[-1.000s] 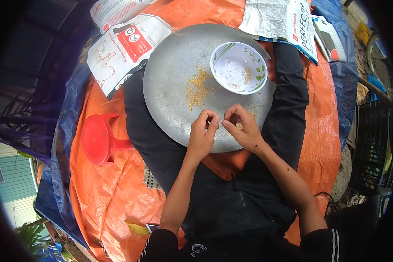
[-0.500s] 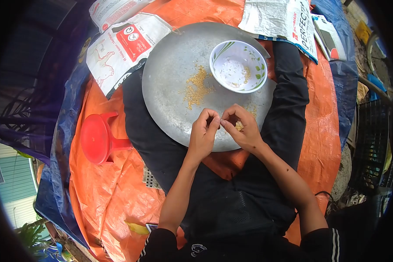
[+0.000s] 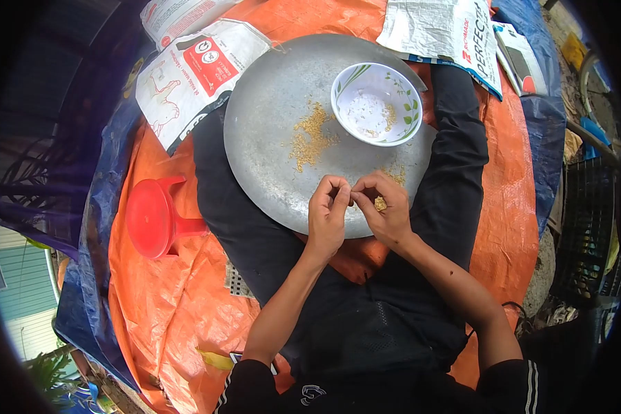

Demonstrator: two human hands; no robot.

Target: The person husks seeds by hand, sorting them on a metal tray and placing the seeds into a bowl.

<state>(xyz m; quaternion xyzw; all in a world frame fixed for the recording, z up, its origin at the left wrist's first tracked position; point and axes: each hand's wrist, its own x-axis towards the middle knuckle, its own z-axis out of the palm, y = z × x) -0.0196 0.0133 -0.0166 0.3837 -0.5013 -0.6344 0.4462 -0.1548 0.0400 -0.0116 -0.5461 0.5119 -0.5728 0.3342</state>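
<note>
My left hand [image 3: 329, 212] and my right hand [image 3: 388, 210] meet over the near edge of a round grey metal tray [image 3: 262, 124]. Thumbs and forefingers of both are pinched together, tip against tip, on something too small to make out. Yellow-brown grains [image 3: 380, 203] show in the curl of my right hand; whether they lie in the palm or on the tray behind I cannot tell. A loose pile of unhusked-looking grain [image 3: 310, 138] is spread on the tray. Beyond my right hand stands a white leaf-patterned bowl [image 3: 343, 88], holding small white bits and some grain.
The tray rests across my outstretched legs. A red plastic stool [image 3: 150, 219] lies on the orange tarp [image 3: 172, 297] at left. Printed sacks [image 3: 207, 72] lie at the back left, another sack [image 3: 438, 31] at the back right. A dark crate [image 3: 586, 228] stands at far right.
Both hands have shifted very slightly toward me, still pinched together, and the finger angles differ a little. The bowl, tray and grain pile look the same.
</note>
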